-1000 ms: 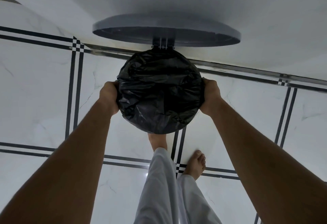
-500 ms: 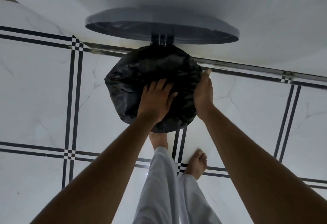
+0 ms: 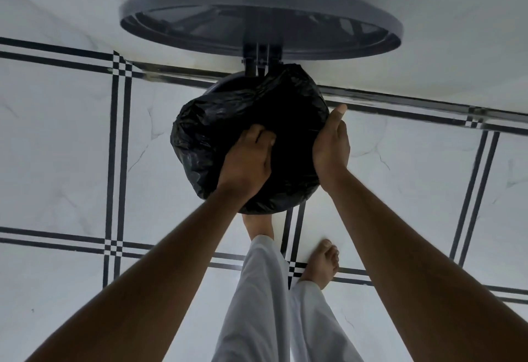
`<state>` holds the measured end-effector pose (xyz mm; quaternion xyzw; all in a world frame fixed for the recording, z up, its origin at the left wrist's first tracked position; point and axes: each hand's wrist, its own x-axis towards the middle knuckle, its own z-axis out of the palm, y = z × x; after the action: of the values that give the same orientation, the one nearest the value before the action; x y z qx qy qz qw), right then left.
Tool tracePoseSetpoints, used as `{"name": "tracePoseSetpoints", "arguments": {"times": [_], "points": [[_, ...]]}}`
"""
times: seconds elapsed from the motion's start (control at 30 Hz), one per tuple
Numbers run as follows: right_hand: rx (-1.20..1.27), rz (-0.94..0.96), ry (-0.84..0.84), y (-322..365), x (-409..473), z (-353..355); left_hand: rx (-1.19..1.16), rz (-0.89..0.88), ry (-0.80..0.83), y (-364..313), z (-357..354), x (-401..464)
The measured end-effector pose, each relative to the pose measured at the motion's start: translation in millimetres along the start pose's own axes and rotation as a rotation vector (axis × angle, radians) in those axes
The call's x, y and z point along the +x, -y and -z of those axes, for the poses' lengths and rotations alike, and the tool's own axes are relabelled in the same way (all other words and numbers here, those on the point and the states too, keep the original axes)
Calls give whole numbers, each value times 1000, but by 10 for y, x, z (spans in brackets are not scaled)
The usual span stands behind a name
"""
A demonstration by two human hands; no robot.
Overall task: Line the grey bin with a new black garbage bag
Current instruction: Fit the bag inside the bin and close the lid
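Both bare forearms reach forward and down from the lower corners, converging toward the middle. The left hand [image 3: 247, 161] lies palm down with its fingers curled and their tips tucked under, knuckles up. The right hand [image 3: 333, 144] stands on edge beside it, palm facing inward, thumb stretched straight up and away, fingers wrapped out of sight

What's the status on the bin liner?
Left hand pressing into black bag. Right hand flat against bin's side. Lid up. Nothing obstructing.
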<state>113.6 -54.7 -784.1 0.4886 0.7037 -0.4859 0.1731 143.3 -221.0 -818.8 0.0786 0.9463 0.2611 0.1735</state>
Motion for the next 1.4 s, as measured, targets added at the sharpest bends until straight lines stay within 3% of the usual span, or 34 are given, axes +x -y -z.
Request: {"name": "tracePoseSetpoints", "arguments": {"times": [0.27, 0.37, 0.73, 0.83, 0.97, 1.07, 1.27, 1.4], "points": [[16, 44, -65, -134, 116, -79, 256, 254, 577, 438, -481, 551], [17, 63, -61, -173, 160, -79, 215, 321, 688, 506, -569, 595], [-7, 67, -41, -169, 163, -72, 165, 344, 676, 327, -477, 554], [-26, 56, -28, -109, 102, -45, 48, 421, 510, 156, -348, 424], [-34, 51, -30, -77, 51, -46, -84, 398, 149, 131, -334, 297], [-32, 57, -40, -94, 69, -51, -92, 388, 238, 168, -349, 386], [-44, 81, -51, -191, 176, -77, 99, 508, 653, 493, -690, 615], [-60, 100, -44, -185, 172, -74, 151, 527, 637, 733, -965, 647]]}}
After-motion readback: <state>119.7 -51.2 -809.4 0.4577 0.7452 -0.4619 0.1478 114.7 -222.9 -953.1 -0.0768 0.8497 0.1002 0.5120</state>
